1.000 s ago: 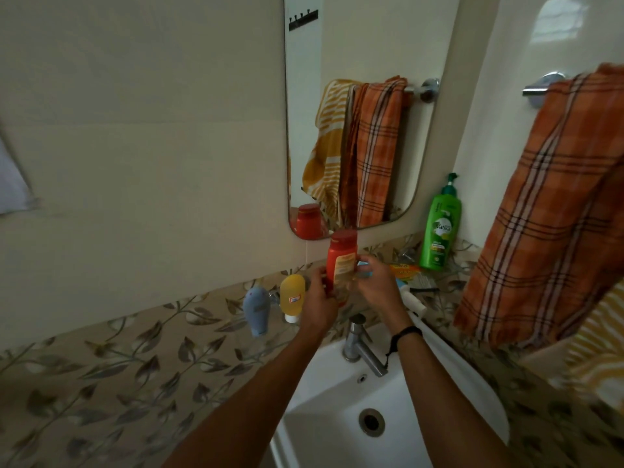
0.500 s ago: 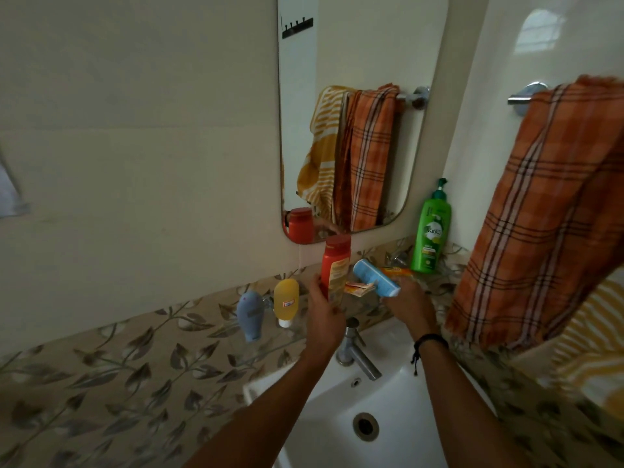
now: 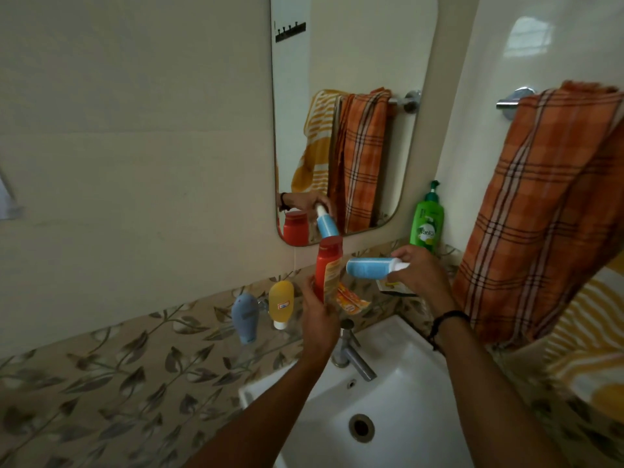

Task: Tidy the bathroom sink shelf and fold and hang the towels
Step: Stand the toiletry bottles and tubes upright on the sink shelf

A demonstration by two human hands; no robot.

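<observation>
left hand [image 3: 317,319] grips an upright red bottle [image 3: 328,269] on the sink shelf [image 3: 189,319]; right hand [image 3: 418,275] pinches a blue tube [image 3: 369,267], held sideways just beside it.

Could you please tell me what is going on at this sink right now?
A person is sorting toiletries at the white ceramic sink. The left hand grips a tall red plastic bottle upright, while the right hand holds a blue cylindrical bottle with a white cap sideways beside it. A green pump bottle stands on the leaf-patterned shelf, and an orange checked towel hangs loosely over the chrome rail, not yet folded.
</observation>
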